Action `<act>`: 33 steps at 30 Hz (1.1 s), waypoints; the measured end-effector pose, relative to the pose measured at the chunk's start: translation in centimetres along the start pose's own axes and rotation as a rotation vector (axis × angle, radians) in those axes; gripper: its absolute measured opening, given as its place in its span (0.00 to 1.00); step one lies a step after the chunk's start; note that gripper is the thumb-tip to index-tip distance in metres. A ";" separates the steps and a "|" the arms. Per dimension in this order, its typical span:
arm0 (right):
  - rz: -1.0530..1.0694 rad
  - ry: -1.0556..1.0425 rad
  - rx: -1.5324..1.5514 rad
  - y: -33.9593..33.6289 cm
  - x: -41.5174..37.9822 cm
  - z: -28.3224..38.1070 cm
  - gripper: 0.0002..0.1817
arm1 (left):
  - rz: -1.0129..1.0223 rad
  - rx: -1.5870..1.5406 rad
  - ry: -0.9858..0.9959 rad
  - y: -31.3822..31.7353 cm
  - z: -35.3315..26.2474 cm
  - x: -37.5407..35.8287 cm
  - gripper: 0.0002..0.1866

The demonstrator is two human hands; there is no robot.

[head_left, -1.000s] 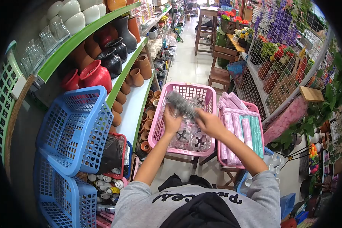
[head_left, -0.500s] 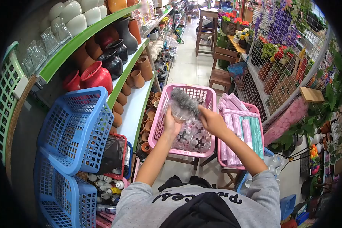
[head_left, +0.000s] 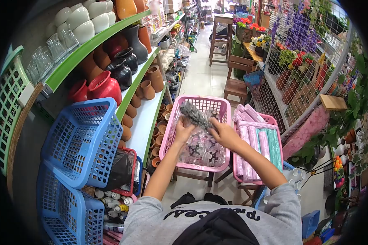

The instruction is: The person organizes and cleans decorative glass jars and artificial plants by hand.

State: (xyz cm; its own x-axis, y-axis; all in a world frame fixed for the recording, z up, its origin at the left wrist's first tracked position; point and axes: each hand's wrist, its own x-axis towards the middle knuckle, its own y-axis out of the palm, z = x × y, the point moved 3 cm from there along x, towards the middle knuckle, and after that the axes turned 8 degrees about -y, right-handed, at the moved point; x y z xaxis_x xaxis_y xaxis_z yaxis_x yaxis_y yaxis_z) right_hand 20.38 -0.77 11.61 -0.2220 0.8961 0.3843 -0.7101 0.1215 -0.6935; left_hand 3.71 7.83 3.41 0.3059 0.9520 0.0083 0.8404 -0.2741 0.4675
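Observation:
A grey shaggy duster (head_left: 195, 114), blurred by motion, lies slantwise over the pink basket (head_left: 163, 149). My right hand (head_left: 223, 134) is closed on its lower right end. On the other side, my left hand (head_left: 184, 131) is at the basket's left part, its fingers curled beneath the duster around a clear plastic piece, mostly covered. Several clear plastic pieces with black star-shaped parts (head_left: 214, 156) fill the basket below my hands.
A second pink basket (head_left: 279, 124) with rolled pink and green packs (head_left: 273, 149) stands to the right. Blue baskets (head_left: 75, 159) are stacked at the left. Green-edged shelves (head_left: 149, 67) hold clay pots (head_left: 154, 77) and vases. A wooden chair (head_left: 236, 79) stands ahead by the wire grid (head_left: 292, 77).
The duster has swung slightly lower and now lies across my left fingers. My right hand has moved a little left and down. The clear piece in my left hand shows less.

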 end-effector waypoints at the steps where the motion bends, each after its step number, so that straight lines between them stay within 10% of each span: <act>1: 0.019 -0.008 -0.082 0.3 -0.1 -0.6 0.19 | 0.017 0.191 0.163 -0.9 0.3 0.5 0.18; 10: -0.212 -0.063 0.147 1.1 -1.0 -3.7 0.22 | 0.023 -0.024 0.064 0.9 -3.1 -1.2 0.28; 14: -0.078 0.020 0.201 0.0 -0.4 -1.7 0.22 | -0.032 0.773 0.386 0.6 -3.1 -1.2 0.34; 15: 0.101 0.079 0.184 -0.4 -0.1 0.1 0.21 | -0.045 0.675 0.165 0.6 -2.4 -1.1 0.32; 24: -0.071 0.050 0.005 -0.1 0.3 -0.4 0.19 | -0.097 0.572 0.468 0.7 -2.4 -1.6 0.25; 33: -0.019 0.061 0.053 -0.7 0.2 -1.0 0.22 | -0.058 0.169 0.192 0.0 -1.7 0.2 0.22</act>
State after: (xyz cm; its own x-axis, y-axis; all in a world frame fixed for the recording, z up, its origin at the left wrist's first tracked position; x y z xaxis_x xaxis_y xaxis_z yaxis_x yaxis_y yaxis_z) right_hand 21.50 -0.26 11.60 -0.1678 0.9184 0.3583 -0.7489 0.1176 -0.6521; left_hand 3.00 8.23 4.96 0.1779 0.9708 0.1607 0.9220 -0.2215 0.3177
